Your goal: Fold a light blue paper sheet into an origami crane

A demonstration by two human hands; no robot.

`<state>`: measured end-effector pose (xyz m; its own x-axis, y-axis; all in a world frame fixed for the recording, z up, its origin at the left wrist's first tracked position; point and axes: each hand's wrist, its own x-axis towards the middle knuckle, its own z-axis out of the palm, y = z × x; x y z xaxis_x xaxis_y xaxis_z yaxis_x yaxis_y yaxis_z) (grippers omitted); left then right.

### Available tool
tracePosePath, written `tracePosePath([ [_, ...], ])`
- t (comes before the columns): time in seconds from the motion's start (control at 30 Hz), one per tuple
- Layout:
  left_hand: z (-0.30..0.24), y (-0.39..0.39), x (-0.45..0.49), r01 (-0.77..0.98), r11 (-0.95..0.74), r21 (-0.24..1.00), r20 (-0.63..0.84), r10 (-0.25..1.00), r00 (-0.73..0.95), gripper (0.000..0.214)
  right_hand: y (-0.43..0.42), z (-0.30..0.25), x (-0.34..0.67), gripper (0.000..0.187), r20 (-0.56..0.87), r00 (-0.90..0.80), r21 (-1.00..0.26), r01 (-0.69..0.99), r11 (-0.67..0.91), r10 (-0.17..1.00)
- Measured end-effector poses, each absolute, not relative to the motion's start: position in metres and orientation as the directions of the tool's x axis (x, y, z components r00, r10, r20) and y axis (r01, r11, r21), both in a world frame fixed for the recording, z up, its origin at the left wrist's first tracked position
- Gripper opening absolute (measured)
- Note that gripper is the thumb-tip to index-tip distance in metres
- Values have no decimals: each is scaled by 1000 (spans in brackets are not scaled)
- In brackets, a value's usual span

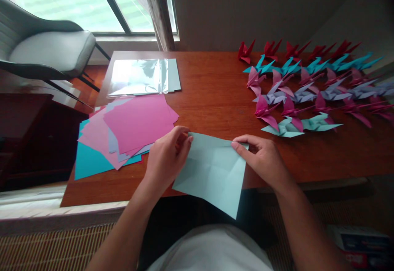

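Observation:
Between my two hands is a pale mint-green sheet of origami paper, spread out flat with faint crease lines across it. Its near part hangs past the table's front edge. My left hand pinches the upper left corner between thumb and fingers. At the upper right corner, my right hand grips the sheet with thumb on top and fingers beneath. Two folded mint paper cranes sit on the table beyond my right hand.
Loose coloured sheets lie fanned out left of my left hand. Behind them is a shiny plastic packet of paper. Rows of red, turquoise, pink and lilac cranes fill the right of the wooden table. A chair stands by the window.

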<state>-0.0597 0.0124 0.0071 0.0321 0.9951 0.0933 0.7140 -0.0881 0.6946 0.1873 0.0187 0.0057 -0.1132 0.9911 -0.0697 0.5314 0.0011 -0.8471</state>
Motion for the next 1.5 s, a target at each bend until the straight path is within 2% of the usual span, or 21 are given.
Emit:
tracePosePath([
  [0.1, 6, 10, -56, 677, -97, 729, 94, 995, 41, 21, 20, -1, 189, 23, -120, -81, -879, 472, -69, 989],
  [0.17, 6, 8, -55, 634, -103, 767, 110, 994, 28, 17, 21, -5, 189, 28, -143, -48, -909, 402, -112, 989],
  [0.3, 5, 2, -54, 624, -81, 777, 202, 971, -125, 8, 21, -7, 186, 44, -140, -5, -951, 277, -133, 990],
  [0.4, 4, -4, -54, 699, -74, 711, 297, 933, -204, 9, 18, -5, 183, 50, -81, 9, -907, 414, -78, 997],
  [0.5, 2, -12, -53, 815, -97, 572, 410, 894, -181, 9, 15, -3, 181, 44, -7, -44, -753, 658, 24, 999],
  [0.57, 0, -17, -51, 850, -134, 510, 441, 889, -125, 8, 13, -2, 179, 39, 17, -104, -667, 740, 88, 994],
  [0.7, -3, -23, -47, 778, -268, 569, 394, 919, 29, 8, 11, -3, 175, 27, 69, -197, -585, 786, 200, 978],
  [0.77, -4, -23, -45, 761, -309, 571, 360, 927, 106, 18, 11, -5, 172, 23, 100, -212, -578, 783, 230, 972],
  [0.97, -6, -22, -43, 752, -445, 486, 286, 894, 344, 48, 11, -4, 165, 23, 185, -126, -624, 751, 215, 975],
  [1.07, -7, -25, -41, 765, -487, 422, 222, 873, 434, 54, 11, -3, 161, 15, 215, -120, -647, 726, 234, 969],
  [1.17, -8, -27, -37, 793, -487, 366, 166, 873, 459, 53, 9, -2, 159, 13, 230, -211, -643, 700, 312, 950],
  [1.33, -6, -30, -34, 813, -481, 328, 144, 876, 460, 48, 4, 2, 162, 32, 190, -375, -637, 657, 404, 908],
  [1.5, -3, -30, -34, 804, -496, 329, 130, 867, 481, 54, -4, 12, 166, 50, 72, -477, -555, 711, 432, 876],
])
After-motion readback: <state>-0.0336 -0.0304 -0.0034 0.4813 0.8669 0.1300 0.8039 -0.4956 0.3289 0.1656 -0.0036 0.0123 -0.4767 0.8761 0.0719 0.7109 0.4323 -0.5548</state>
